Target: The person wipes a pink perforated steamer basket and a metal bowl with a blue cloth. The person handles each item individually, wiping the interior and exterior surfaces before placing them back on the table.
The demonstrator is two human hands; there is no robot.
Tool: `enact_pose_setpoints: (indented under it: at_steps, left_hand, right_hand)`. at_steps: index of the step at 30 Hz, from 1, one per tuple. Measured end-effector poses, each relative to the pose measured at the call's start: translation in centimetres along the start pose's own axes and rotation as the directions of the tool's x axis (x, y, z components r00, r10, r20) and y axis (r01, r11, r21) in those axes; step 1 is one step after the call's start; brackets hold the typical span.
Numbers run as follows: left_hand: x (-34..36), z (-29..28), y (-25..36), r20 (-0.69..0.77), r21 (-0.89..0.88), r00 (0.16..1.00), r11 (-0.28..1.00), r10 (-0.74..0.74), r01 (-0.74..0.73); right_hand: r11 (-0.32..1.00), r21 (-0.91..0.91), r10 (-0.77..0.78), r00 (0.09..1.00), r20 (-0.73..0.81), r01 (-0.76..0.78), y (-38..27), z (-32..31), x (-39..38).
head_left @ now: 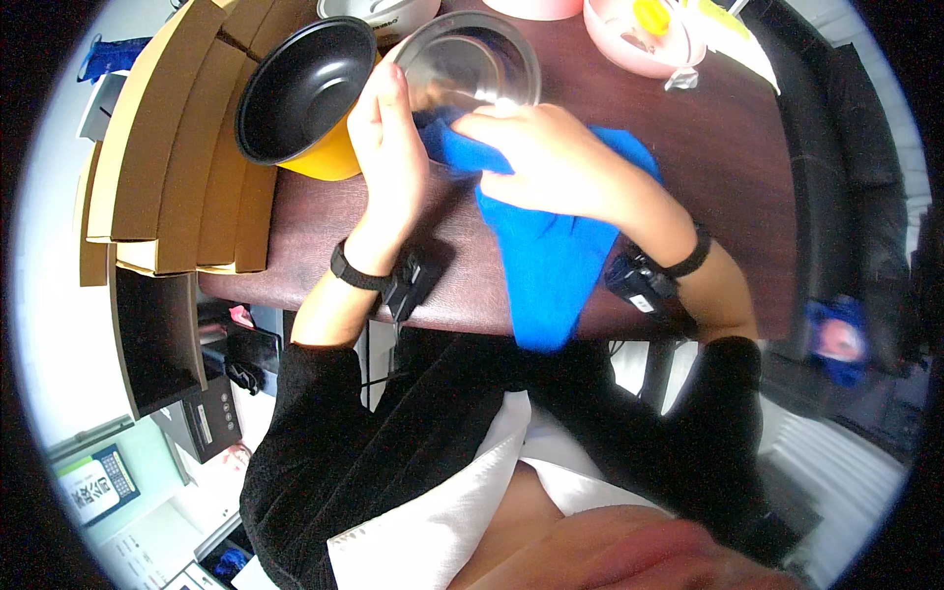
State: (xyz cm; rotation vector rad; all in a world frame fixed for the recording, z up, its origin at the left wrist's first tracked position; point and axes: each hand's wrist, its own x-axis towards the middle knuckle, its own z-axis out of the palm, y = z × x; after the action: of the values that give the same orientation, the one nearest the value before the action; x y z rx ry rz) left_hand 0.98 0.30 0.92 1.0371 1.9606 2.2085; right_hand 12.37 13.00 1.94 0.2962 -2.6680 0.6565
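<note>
A shiny, round metal bowl (462, 64) is tilted up at the far middle of the table. My left hand (388, 147) holds its left edge, with fingers along the rim. My right hand (551, 157) grips a blue cloth (556, 261) and presses part of it against the bowl's near edge. The rest of the cloth hangs from under the hand over the table's front edge. Just left of my left hand stands a pot (310, 93), black inside and yellow outside. My right fingertips are partly lost in glare and cloth.
Brown cardboard boxes (182, 147) line the table's left side. At the back are a white container (388, 15) and a pink bowl (644, 44) with something yellow in it. The dark red-brown table (728, 197) ends near my waist. A black sofa (855, 177) lies to the right.
</note>
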Motion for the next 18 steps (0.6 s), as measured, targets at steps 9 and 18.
enact_pose_setpoints:
  at_steps: [9,18]
  left_hand:
    - [-0.3,0.6,0.4,0.022,-0.048,1.000,0.999,0.006,-0.005]
    - [1.4,-0.7,0.1,-0.025,0.147,0.944,0.935,0.329,-0.322]
  right_hand:
    - [0.845,-0.514,-0.002,0.961,-0.277,-0.147,0.1,-0.8,0.4]
    - [0.947,0.313,-0.102,0.992,0.077,0.073,1.5,-5.3,-0.1]
